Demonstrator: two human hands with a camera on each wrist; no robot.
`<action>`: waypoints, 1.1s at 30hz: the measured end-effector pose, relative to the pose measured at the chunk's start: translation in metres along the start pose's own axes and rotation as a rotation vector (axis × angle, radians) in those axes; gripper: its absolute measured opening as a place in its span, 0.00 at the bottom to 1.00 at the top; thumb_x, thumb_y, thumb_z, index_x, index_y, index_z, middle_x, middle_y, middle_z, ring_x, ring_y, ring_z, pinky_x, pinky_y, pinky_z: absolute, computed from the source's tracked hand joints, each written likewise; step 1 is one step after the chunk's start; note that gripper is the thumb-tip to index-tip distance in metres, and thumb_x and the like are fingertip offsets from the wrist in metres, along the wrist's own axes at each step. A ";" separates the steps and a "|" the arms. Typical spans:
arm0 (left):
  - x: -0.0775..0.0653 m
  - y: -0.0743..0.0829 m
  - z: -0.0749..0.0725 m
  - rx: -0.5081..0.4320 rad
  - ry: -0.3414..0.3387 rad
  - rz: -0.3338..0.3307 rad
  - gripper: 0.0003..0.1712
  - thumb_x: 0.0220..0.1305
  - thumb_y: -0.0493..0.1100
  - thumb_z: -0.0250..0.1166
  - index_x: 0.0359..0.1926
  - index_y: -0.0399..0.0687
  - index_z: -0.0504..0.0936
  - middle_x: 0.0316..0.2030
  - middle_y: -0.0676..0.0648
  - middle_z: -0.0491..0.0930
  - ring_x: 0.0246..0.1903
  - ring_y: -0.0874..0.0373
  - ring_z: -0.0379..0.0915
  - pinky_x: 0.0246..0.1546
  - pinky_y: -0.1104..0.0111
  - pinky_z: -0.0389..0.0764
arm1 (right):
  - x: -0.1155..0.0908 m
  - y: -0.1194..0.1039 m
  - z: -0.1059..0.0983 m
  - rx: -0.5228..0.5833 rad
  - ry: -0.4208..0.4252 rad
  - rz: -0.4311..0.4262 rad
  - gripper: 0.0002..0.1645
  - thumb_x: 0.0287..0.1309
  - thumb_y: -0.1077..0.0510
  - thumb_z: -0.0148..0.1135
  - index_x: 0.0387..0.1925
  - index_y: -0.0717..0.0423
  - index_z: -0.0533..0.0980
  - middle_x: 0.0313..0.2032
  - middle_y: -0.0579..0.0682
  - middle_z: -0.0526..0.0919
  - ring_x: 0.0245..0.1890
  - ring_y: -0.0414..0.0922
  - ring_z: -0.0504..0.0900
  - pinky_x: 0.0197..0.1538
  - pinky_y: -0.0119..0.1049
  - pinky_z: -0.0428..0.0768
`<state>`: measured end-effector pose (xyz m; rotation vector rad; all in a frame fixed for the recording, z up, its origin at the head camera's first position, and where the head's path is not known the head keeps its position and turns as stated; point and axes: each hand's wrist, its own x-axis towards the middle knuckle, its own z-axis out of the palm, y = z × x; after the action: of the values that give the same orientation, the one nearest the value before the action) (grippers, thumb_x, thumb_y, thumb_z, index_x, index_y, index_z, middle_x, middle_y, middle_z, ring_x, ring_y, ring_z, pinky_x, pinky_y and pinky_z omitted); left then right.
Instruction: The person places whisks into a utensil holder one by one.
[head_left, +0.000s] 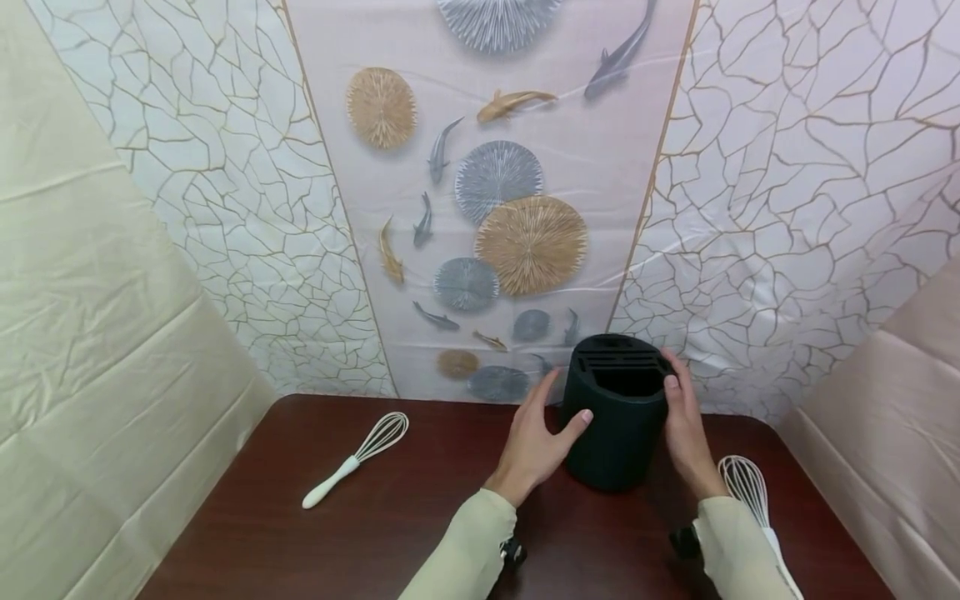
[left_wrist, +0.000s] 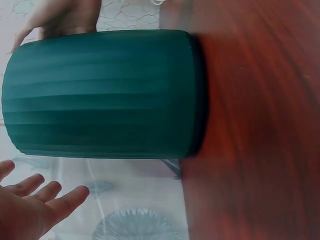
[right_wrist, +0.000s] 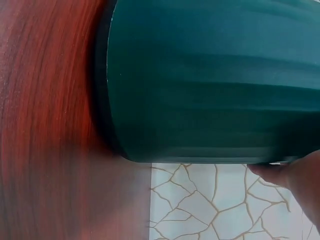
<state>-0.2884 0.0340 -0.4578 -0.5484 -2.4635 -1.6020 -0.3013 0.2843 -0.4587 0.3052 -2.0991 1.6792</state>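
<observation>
A dark green utensil holder (head_left: 618, 417) stands upright on the table, its top divided by slats beside a wider opening. My left hand (head_left: 536, 437) is at its left side, thumb spread from the fingers. In the left wrist view, this hand's fingers (left_wrist: 65, 202) are extended and apart from the holder's ribbed wall (left_wrist: 105, 95). My right hand (head_left: 684, 425) rests against the right side near the rim, thumb at the front edge and fingers toward the back. In the right wrist view a fingertip (right_wrist: 267, 171) meets the holder's far side.
A white-handled whisk (head_left: 352, 462) lies on the dark red-brown table (head_left: 300, 550) at the left. Another whisk (head_left: 746, 492) lies at the right, partly hidden by my right sleeve (head_left: 738, 542). Patterned fabric (head_left: 495, 108) hangs behind the table.
</observation>
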 end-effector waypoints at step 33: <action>0.030 0.015 0.007 0.008 -0.016 0.022 0.47 0.64 0.76 0.65 0.80 0.75 0.63 0.78 0.55 0.64 0.76 0.52 0.62 0.72 0.46 0.68 | -0.011 0.001 -0.001 -0.048 -0.103 0.039 0.40 0.84 0.53 0.45 0.86 0.40 0.41 0.84 0.52 0.45 0.81 0.58 0.50 0.74 0.60 0.58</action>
<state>-0.3096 0.0520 -0.4387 -0.5867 -2.4655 -1.5854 -0.2919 0.2844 -0.4648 0.3448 -2.2302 1.6643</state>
